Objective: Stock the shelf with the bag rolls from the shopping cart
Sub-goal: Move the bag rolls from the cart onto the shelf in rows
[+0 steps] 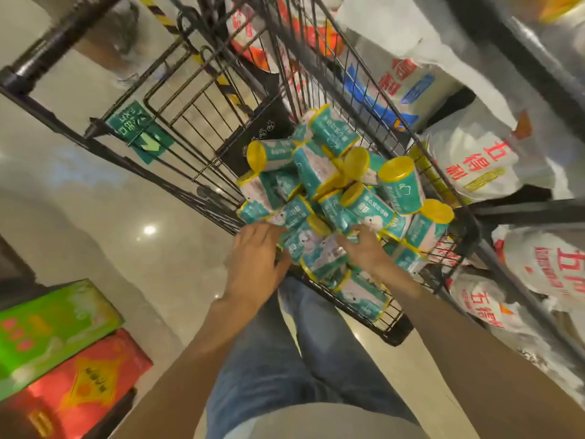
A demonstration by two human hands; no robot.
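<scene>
A black wire shopping cart [202, 128] stands in front of me, its near end heaped with several teal-and-white bag rolls [335, 191] with yellow ends. My left hand [258, 255] reaches into the cart's near left corner, fingers curled over a roll at the pile's edge. My right hand [364, 245] is in the pile beside it, fingers wrapped around a roll [319, 251] that lies between the two hands. Both forearms stretch down from me into the cart.
The shelf [544, 213] on the right holds large white sacks [474, 163] with red print. Green and red boxes [53, 350] sit at the lower left. Glossy beige floor [95, 217] lies left of the cart; the cart handle [53, 42] is at the upper left.
</scene>
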